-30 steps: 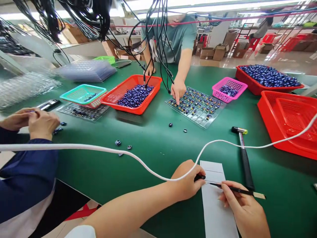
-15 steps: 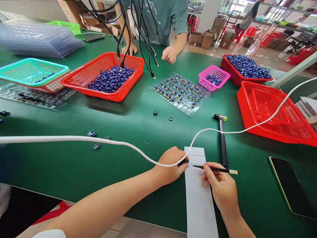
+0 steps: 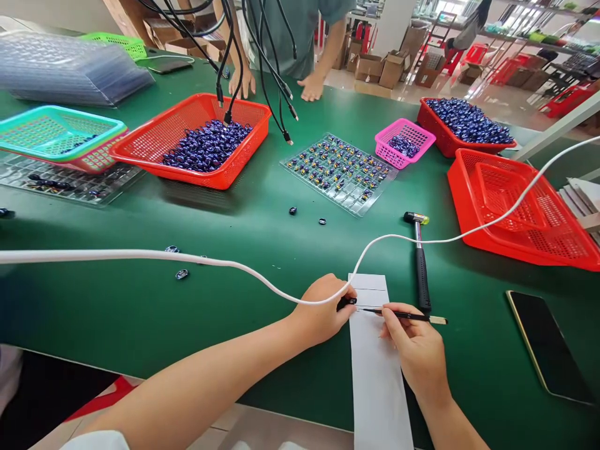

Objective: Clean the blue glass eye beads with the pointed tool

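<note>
My left hand (image 3: 323,309) is closed in a pinch on a small dark part (image 3: 347,302), held at the left edge of a white paper strip (image 3: 377,369) on the green table. My right hand (image 3: 415,350) grips a thin black brush (image 3: 405,316) like a pen, its tip pointing left at the dark part. A white cable (image 3: 197,259) hangs across the view in front of my left hand.
A black hammer (image 3: 420,262) lies just right of the strip. A phone (image 3: 548,347) rests at the right. Red baskets (image 3: 520,209) (image 3: 154,147), a pink basket (image 3: 404,142), a clear tray of parts (image 3: 338,172) and loose parts (image 3: 182,274) lie beyond. Another person's hands (image 3: 309,87) rest at the far edge.
My view swung right and down, so the co-worker on the left dropped out of sight. The person opposite lifted their hand off the clear tray and drew it back to the far edge.
</note>
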Demonstrator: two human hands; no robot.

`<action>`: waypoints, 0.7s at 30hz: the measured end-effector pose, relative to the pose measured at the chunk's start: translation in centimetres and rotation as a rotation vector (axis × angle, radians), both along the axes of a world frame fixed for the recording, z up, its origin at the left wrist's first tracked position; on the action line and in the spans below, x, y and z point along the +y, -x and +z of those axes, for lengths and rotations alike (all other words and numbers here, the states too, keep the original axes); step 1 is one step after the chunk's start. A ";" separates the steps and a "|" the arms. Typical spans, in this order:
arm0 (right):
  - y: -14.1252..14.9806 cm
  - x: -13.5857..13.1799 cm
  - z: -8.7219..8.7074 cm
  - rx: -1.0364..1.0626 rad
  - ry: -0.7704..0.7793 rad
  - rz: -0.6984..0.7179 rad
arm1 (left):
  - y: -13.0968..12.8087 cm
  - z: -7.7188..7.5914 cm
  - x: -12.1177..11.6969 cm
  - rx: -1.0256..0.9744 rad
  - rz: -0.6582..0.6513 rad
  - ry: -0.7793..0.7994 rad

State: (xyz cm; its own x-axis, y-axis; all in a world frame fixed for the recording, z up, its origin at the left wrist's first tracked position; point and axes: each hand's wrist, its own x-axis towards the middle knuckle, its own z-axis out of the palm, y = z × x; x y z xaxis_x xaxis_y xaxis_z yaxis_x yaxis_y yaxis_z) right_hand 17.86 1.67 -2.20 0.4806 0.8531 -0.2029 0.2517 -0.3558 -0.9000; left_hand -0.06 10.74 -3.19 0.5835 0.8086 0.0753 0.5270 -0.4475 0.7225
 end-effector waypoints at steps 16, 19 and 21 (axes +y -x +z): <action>-1.4 -1.7 0.6 0.107 -0.066 -0.047 | 0.6 0.1 0.0 -0.032 -0.003 0.012; -1.9 -3.1 1.8 -0.001 -0.055 -0.093 | 0.8 1.1 -0.9 -0.032 0.003 0.040; -2.3 -4.0 2.1 -0.035 -0.042 -0.087 | 0.7 1.9 -1.7 -0.036 -0.011 0.068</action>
State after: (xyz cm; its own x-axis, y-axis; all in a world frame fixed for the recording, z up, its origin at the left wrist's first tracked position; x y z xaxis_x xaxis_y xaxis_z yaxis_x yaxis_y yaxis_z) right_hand 20.20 -2.28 -0.10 0.5597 0.8151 -0.1495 0.2532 -0.3399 -0.9057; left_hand -0.74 9.00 -1.32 0.5902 0.8062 0.0415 0.4952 -0.4023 0.7700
